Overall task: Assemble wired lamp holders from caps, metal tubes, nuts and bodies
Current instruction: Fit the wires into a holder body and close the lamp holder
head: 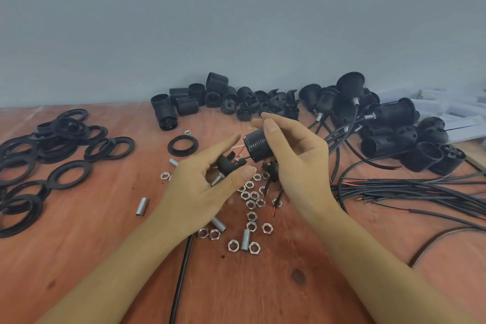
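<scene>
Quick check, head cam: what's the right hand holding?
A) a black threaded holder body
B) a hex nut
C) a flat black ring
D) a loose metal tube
A: the right hand grips the black threaded body between fingers and thumb above the table, with red and white wires running from it to the cap held in the left hand.

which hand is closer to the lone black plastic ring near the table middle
Left. The left hand is just right of the lone black plastic ring; the right hand is farther right, beyond the left hand.
</scene>
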